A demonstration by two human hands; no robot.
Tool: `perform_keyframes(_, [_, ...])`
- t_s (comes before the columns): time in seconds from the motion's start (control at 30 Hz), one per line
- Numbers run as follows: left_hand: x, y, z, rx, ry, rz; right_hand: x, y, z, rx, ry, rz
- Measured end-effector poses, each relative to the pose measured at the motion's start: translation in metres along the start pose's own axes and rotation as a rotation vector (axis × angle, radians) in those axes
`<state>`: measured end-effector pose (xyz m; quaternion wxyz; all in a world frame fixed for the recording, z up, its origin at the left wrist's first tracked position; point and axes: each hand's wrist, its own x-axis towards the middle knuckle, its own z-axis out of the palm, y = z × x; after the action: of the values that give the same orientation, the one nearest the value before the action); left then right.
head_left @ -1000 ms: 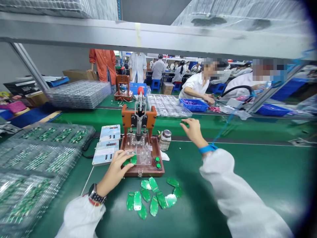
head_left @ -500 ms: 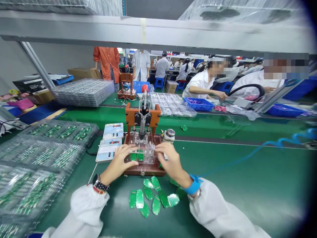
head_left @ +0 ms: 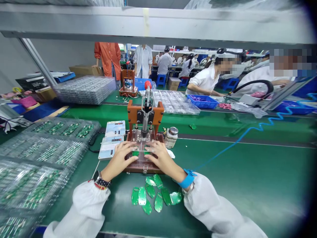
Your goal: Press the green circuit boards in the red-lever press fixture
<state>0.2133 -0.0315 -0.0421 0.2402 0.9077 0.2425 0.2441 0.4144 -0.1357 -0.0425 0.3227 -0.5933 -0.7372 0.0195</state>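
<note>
A toggle-clamp test fixture (head_left: 158, 114) with orange uprights, a red-knobbed lever and a brown base stands in front of me. Under its clear plate (head_left: 141, 147), two green circuit boards (head_left: 135, 153) show in part. My left hand (head_left: 120, 158) rests at the left side of that plate, fingers stretched out and thumb apart. From the right, my right hand (head_left: 162, 158) lies over the plate with its fingers spread. Neither hand visibly grips anything, though some fingertip contact is hard to make out. Several loose green boards (head_left: 158, 201) lie on the bench between my wrists.
Left of the fixture sit two digital meters (head_left: 110, 148); a jar (head_left: 171, 138) stands to its right. Trays full of boards (head_left: 61, 155) cover the left side. A coiled blue hose (head_left: 260, 127) crosses at right. Overhead runs a shelf beam (head_left: 173, 24). Co-workers sit beyond the bench.
My right hand has moved left from the fixture's right edge onto the clear plate, its fingers now spread. My left hand stays nearly in place. The view has shifted slightly.
</note>
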Motion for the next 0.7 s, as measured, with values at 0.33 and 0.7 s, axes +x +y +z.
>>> perform_keyframes(0.33, [-0.002,0.005,-0.003,0.119,-0.045,0.062,-0.001,-0.009,-0.016,-0.087,-0.089,-0.008])
perform_keyframes(0.7, [0.004,0.004,-0.004,0.11,-0.115,0.044,-0.012,-0.012,-0.009,-0.043,-0.044,0.073])
